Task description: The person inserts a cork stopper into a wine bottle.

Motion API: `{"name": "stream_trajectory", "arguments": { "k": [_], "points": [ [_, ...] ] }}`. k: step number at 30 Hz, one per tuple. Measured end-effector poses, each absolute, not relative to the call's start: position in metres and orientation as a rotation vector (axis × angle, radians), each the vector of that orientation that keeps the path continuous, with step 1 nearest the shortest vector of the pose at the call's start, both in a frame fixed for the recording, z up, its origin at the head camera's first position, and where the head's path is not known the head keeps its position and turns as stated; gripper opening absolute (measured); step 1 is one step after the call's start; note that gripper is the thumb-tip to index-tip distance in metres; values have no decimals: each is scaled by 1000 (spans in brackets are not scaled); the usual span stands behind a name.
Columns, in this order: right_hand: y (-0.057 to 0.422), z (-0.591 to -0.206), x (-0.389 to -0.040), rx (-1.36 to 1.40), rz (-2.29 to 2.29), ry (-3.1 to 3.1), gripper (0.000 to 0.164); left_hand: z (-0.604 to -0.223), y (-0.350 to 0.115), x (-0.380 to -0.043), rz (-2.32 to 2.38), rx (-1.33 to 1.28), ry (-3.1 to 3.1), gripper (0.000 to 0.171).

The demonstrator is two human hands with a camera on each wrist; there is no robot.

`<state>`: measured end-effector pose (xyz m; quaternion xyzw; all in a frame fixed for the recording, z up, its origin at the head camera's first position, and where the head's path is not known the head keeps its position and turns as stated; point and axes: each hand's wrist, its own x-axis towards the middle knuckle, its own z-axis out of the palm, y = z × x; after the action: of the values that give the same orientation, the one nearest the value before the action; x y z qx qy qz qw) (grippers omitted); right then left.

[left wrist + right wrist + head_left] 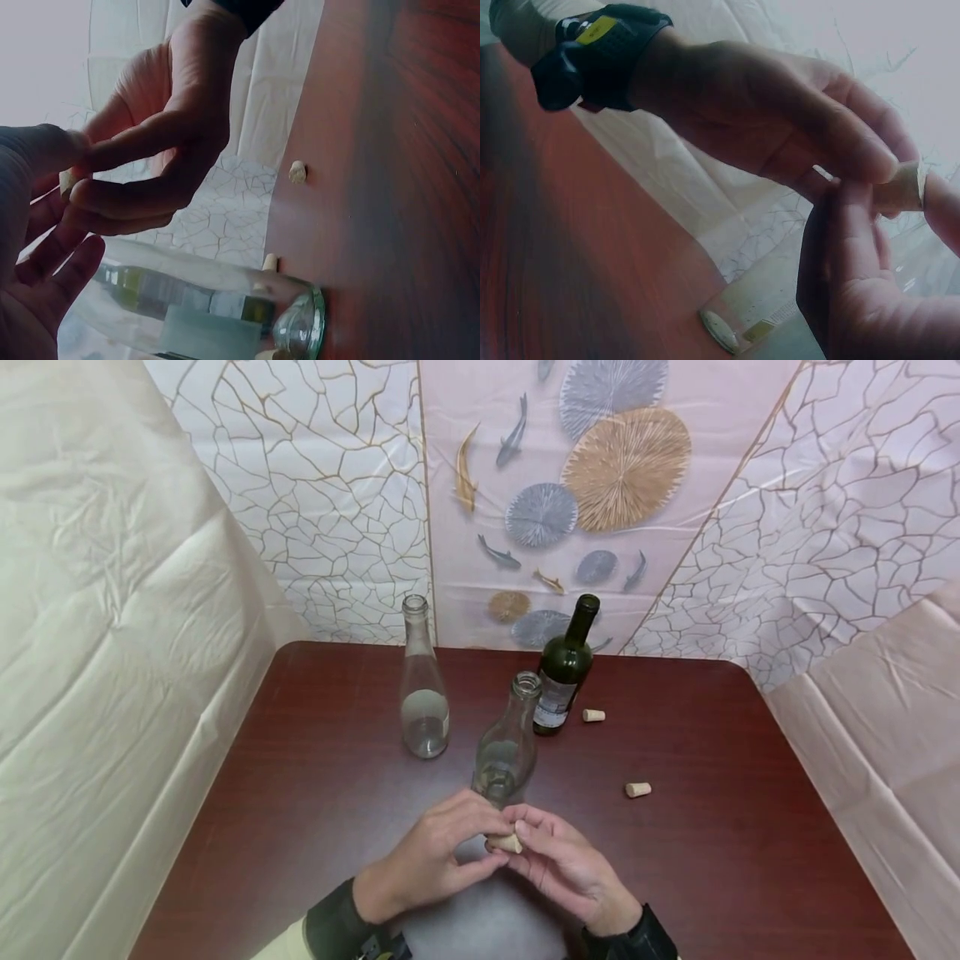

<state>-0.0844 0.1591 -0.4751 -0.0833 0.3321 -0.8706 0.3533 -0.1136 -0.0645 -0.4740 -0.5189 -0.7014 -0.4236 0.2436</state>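
Observation:
Both hands meet around a small tapered cork point(506, 843) low in the head view, just in front of a clear glass bottle point(510, 747). My left hand point(442, 843) pinches the cork, its thumb on it in the right wrist view. My right hand point(558, 864) holds the same cork point(901, 187) from the other side, with the thumb at its wider end. The clear bottle stands upright with its mouth uncovered. In the left wrist view the fingers of both hands partly hide the cork point(67, 184).
Another clear bottle point(424, 710) stands uncorked at the back left. A dark green wine bottle point(566, 668) with a label stands behind the front bottle. Two loose corks, a farther one point(593, 716) and a nearer one point(638, 790), lie on the brown table point(712, 860) to the right.

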Motion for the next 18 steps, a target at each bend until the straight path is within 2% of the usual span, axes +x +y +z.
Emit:
{"name": "stream_trajectory", "arguments": {
  "k": [9, 14, 18],
  "points": [
    [158, -476, -85, -162, -2251, 945, 20, -477, -62, -113, -1199, -1370, -1928, 34],
    [159, -467, -83, -106, -2180, 1333, 16, -477, -63, -114, -1195, -1356, -1913, 33],
    [163, -461, -80, -244, -2125, 1783, 26, -477, -64, -115, -1182, -1339, -1936, 33]
  ]
}}
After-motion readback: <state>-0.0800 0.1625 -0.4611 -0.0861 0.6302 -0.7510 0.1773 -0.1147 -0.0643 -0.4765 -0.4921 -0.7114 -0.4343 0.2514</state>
